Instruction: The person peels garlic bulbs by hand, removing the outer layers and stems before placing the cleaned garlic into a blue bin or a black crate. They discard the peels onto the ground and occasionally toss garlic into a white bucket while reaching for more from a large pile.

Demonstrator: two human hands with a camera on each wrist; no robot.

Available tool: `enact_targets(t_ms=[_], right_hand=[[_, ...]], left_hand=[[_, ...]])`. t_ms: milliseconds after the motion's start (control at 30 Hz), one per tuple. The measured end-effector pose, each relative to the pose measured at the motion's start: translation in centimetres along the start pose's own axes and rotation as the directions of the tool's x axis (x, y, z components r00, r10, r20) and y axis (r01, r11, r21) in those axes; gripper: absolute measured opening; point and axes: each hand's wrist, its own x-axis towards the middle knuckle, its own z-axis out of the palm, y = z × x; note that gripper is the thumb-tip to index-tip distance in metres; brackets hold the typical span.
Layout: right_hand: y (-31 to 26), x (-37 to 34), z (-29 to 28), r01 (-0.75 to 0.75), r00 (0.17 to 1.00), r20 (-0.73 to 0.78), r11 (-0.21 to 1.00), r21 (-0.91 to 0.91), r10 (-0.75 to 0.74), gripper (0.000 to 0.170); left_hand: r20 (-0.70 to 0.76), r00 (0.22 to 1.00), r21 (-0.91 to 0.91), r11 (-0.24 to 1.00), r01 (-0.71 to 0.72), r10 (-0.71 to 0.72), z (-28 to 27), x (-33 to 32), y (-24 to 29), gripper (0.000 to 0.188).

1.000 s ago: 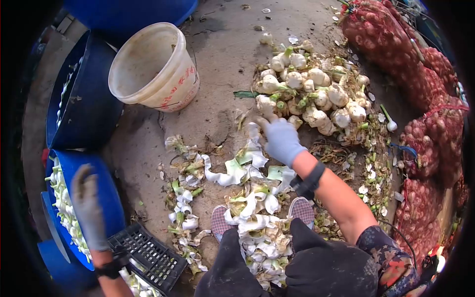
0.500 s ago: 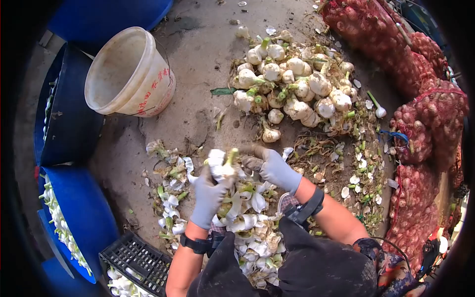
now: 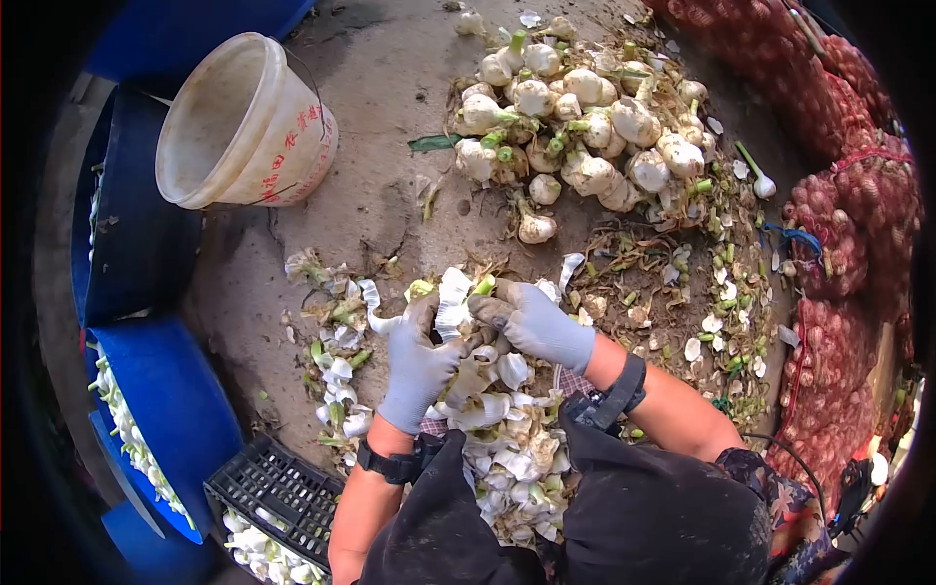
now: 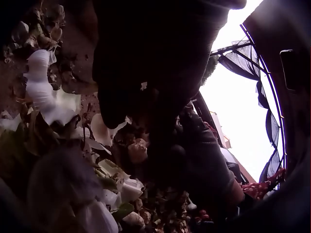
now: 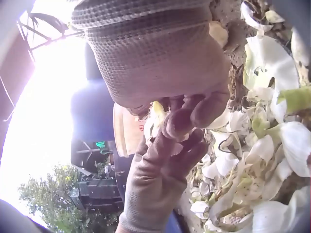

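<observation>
Both hands wear pale gloves with dirt-darkened fingers and meet above the heap of peelings in the head view. My left hand (image 3: 419, 366) grips a garlic bulb from the left, the bulb mostly hidden by fingers. From the right, my right hand (image 3: 546, 327) pinches at the same bulb beside its green stem stub (image 3: 485, 285). A broad strip of white garlic skin (image 3: 453, 302) stands up between the hands. In the right wrist view, a pale yellow-white piece of the garlic bulb (image 5: 156, 116) shows between the two gloves. The left wrist view is mostly dark.
Unpeeled garlic bulbs (image 3: 585, 127) lie piled ahead. Loose peelings (image 3: 507, 468) cover the ground between the legs. A white bucket (image 3: 302, 146), a blue tub (image 3: 185, 390) and a black crate (image 3: 283, 487) stand at left. Red net sacks (image 3: 829, 400) line the right.
The right hand has come back from the garlic pile, and the left from over the blue tub. They met on a garlic bulb, and a strip of its skin now stands raised.
</observation>
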Motion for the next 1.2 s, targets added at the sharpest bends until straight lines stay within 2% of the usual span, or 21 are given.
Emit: enact_targets(t_ms=[100, 133, 167, 333, 400, 433, 467, 500, 567, 600, 667, 733, 767, 800, 867, 933, 1000, 1067, 1133, 1167, 1200], right_hand=[[1.1, 1.0, 0.8, 0.044, 0.994, -0.1, 0.999, -0.007, -0.045, 0.024], [0.8, 0.9, 0.7, 0.041, 0.995, -0.096, 0.999, -0.006, -0.042, 0.024], [-0.2, 0.6, 0.7, -0.017, 0.998, -0.066, 0.999, -0.038, 0.015, 0.023], [-1.3, -0.2, 1.1, -0.061, 0.997, -0.056, 0.984, -0.167, 0.053, 0.02], [0.3, 0.0, 1.1, -0.002, 0.997, -0.074, 0.988, -0.154, -0.01, 0.02], [0.8, 0.0, 1.2, 0.127, 0.964, -0.118, 0.798, -0.589, -0.24, 0.021], [1.4, 0.1, 1.1, 0.163, 0.89, -0.048, 0.414, -0.896, -0.454, 0.025], [2.2, 0.6, 0.8, 0.163, 0.89, -0.047, 0.412, -0.896, -0.453, 0.025], [2.6, 1.4, 0.3, 0.343, 0.732, 0.019, 0.345, -0.874, -0.682, 0.032], [2.1, 1.3, 0.3, 0.344, 0.731, 0.018, 0.346, -0.873, -0.682, 0.032], [0.9, 0.8, 0.6, 0.349, 0.915, -0.054, 0.851, -0.393, -0.4, 0.035], [2.0, 1.6, 0.6, 0.263, 0.954, -0.055, 0.911, -0.319, -0.295, 0.038], [2.7, 2.2, 0.5, 0.208, 0.967, -0.055, 0.899, -0.387, -0.247, 0.036], [3.4, 2.7, 0.5, 0.153, 0.978, -0.058, 0.879, -0.451, -0.2, 0.034], [3.5, 1.9, 1.2, 0.23, 0.958, -0.061, 0.88, -0.416, -0.28, 0.032], [1.1, -0.1, 2.4, -0.025, 1.0, -0.02, 0.996, -0.087, 0.023, 0.028], [2.0, 0.5, 2.1, 0.076, 0.996, -0.046, 0.993, -0.093, -0.081, 0.026], [2.3, 1.0, 1.6, 0.182, 0.975, -0.049, 0.909, -0.376, -0.215, 0.023], [1.9, 0.6, 1.8, 0.176, 0.979, -0.025, 0.9, -0.399, -0.203, 0.024], [2.0, 0.5, 1.7, 0.221, 0.951, -0.023, 0.732, -0.644, -0.307, 0.026], [2.1, 0.4, 1.6, 0.229, 0.915, 0.009, 0.499, -0.836, -0.404, 0.028]], left_hand=[[-0.064, 0.984, 0.229, 0.963, -0.145, 0.163, 0.2, -0.1, -0.1, 0.05], [-0.044, 0.998, -0.084, 0.996, 0.03, -0.033, 0.2, -0.5, 0.7, 0.05], [0.033, 0.976, -0.38, 0.901, 0.21, -0.213, 0.1, -0.7, 1.4, 0.05], [0.081, 0.953, -0.391, 0.871, 0.299, -0.291, -0.5, -1.1, 0.6, 0.039], [0.394, 0.897, -0.741, 0.507, 0.44, -0.201, -1.4, -0.9, -2.0, 0.05], [0.414, 0.89, -0.653, 0.619, 0.436, -0.19, -1.6, -0.7, -2.7, 0.068], [0.414, 0.891, -0.655, 0.618, 0.435, -0.189, -1.4, -0.7, -2.4, 0.068], [0.323, 0.928, -0.656, 0.664, 0.36, -0.184, -1.1, -0.7, -1.8, 0.069], [0.228, 0.958, -0.649, 0.707, 0.281, -0.172, -0.4, -0.7, -0.2, 0.071], [0.141, 0.977, -0.613, 0.761, 0.211, -0.157, 0.0, -0.8, 0.7, 0.071], [0.056, 0.989, -0.564, 0.813, 0.147, -0.14, 0.4, -0.9, 0.4, 0.072], [-0.056, 0.996, -0.057, 0.995, -0.076, 0.072, 0.6, -1.0, -1.8, 0.074], [0.071, 0.991, -0.041, 0.992, 0.119, -0.116, -0.6, -1.2, -0.2, 0.063], [0.069, 0.991, -0.04, 0.992, 0.119, -0.117, -1.5, -1.3, 0.6, 0.063], [0.197, 0.948, -0.326, 0.895, 0.303, -0.249, -3.0, -1.4, 1.3, 0.05], [0.194, 0.921, -0.199, 0.906, 0.374, -0.338, -3.8, 0.3, 0.2, 0.037], [-0.18, 0.982, -0.056, 0.997, 0.055, -0.064, -2.5, 1.1, 1.2, 0.046], [-0.151, 0.987, -0.138, 0.988, -0.07, 0.049, -2.2, 0.8, 2.2, 0.045], [0.058, 0.959, 0.417, 0.866, -0.276, 0.278, -2.5, 0.6, 0.7, 0.031], [0.058, 0.996, 0.107, 0.993, 0.059, -0.066, -2.5, 0.3, 0.5, 0.036], [0.057, 0.996, 0.105, 0.993, 0.058, -0.065, -2.5, 0.0, 0.6, 0.036]])
